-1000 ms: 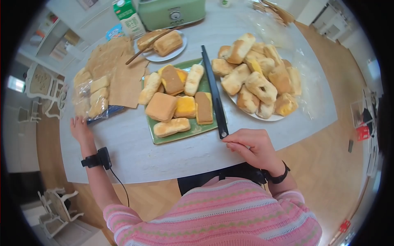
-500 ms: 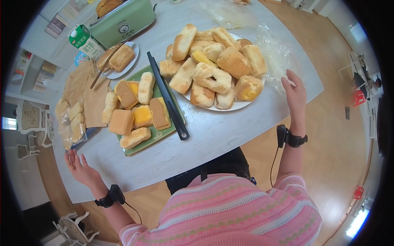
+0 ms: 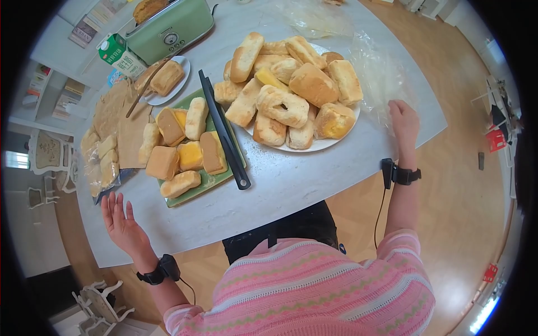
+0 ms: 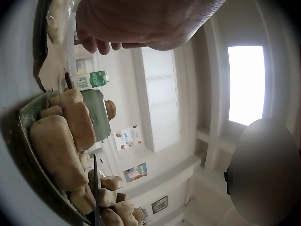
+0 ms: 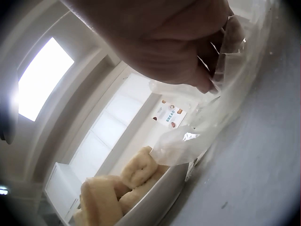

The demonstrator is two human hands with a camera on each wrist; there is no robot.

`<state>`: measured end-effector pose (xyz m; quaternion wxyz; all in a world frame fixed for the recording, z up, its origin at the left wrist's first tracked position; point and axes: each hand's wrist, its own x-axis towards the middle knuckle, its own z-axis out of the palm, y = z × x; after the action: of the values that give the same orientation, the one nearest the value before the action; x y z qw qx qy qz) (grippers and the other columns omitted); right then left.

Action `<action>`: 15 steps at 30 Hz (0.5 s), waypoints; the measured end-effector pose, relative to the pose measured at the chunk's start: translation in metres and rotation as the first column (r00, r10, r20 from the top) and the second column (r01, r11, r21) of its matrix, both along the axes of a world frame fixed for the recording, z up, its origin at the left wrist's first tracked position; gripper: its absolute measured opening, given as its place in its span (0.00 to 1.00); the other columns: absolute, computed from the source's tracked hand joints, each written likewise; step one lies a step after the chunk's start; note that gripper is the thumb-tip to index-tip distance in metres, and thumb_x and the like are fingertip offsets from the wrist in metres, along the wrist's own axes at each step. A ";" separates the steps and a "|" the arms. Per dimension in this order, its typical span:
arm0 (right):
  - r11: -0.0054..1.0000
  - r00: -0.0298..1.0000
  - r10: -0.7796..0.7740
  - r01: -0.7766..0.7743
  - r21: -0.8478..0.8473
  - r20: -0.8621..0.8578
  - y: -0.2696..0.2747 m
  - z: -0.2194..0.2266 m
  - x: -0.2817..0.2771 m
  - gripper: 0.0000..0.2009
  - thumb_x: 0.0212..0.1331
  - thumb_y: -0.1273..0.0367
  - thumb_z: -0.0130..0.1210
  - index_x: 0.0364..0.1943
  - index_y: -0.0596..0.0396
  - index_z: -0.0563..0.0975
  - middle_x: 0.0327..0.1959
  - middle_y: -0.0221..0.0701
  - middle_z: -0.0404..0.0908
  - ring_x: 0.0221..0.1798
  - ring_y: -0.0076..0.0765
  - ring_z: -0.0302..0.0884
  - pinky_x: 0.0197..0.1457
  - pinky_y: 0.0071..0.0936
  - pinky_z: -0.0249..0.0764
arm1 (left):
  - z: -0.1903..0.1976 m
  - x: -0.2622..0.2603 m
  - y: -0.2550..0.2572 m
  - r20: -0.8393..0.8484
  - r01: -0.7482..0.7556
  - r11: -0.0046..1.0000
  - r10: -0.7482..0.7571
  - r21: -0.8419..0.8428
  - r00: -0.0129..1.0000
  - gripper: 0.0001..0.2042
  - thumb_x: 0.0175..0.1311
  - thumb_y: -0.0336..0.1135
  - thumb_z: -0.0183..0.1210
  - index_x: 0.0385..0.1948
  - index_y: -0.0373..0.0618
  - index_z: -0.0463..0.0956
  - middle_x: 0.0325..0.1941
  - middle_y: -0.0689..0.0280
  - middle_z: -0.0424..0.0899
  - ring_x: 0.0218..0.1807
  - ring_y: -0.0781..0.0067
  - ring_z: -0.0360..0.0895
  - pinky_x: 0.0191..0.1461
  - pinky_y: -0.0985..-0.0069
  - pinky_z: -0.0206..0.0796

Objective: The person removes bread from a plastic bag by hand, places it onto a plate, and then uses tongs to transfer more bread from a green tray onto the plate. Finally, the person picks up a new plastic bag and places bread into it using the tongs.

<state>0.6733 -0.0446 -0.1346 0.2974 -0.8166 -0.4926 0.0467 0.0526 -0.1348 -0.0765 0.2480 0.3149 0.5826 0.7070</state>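
Note:
A clear plastic bag (image 3: 376,70) lies along the table's right side, beside the white plate (image 3: 322,143) heaped with bread. The right hand (image 3: 404,124) pinches the bag's near edge; the right wrist view shows the film (image 5: 230,80) between the curled fingers and thumb. Over the table's near left part is the left hand (image 3: 128,231), fingers extended and holding nothing. Left of the plate, black tongs (image 3: 224,134) lie across the green tray (image 3: 193,193), which bears several bread pieces, some with a yellow layer.
A green toaster (image 3: 168,35), a milk carton (image 3: 120,55) and a small plate (image 3: 180,92) with bread stand at the back left. Bagged bread (image 3: 106,162) and brown paper (image 3: 134,134) lie on the left, near the left hand.
The right hand left the tongs' end, moved right to the plastic bag and closed on its edge. The left hand drew back from the bagged bread. The head view has turned.

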 end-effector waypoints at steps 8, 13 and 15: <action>0.793 0.923 0.125 -0.313 0.522 0.364 -0.060 0.077 -0.107 0.04 0.51 0.75 0.62 0.31 0.57 0.80 0.29 0.36 0.80 0.32 0.40 0.78 0.37 0.30 0.74 | 0.000 0.068 -0.022 -0.111 0.355 0.934 -0.349 0.040 0.931 0.15 0.68 0.26 0.50 0.55 0.35 0.71 0.52 0.56 0.79 0.52 0.60 0.78 0.57 0.66 0.70; 0.441 0.606 0.549 -0.795 0.416 0.576 -0.081 0.099 -0.215 0.09 0.39 0.78 0.59 0.29 0.58 0.77 0.30 0.36 0.77 0.35 0.44 0.76 0.38 0.34 0.75 | 0.011 0.157 -0.019 0.002 0.865 0.484 -0.873 0.130 0.488 0.50 0.50 0.27 0.68 0.73 0.42 0.40 0.69 0.52 0.63 0.68 0.54 0.66 0.65 0.62 0.62; 0.296 0.467 0.665 -0.881 0.368 0.583 -0.086 0.087 -0.252 0.10 0.38 0.75 0.58 0.30 0.58 0.77 0.31 0.36 0.77 0.37 0.43 0.76 0.40 0.35 0.75 | 0.007 0.175 -0.020 -0.024 0.903 0.421 -0.905 0.087 0.425 0.51 0.53 0.30 0.68 0.73 0.43 0.36 0.71 0.52 0.59 0.69 0.57 0.65 0.67 0.65 0.59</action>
<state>0.4214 -0.1307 -0.0475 0.4044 -0.3107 -0.8525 -0.1143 0.2281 -0.1550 -0.0699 0.5823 0.5791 0.2886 0.4922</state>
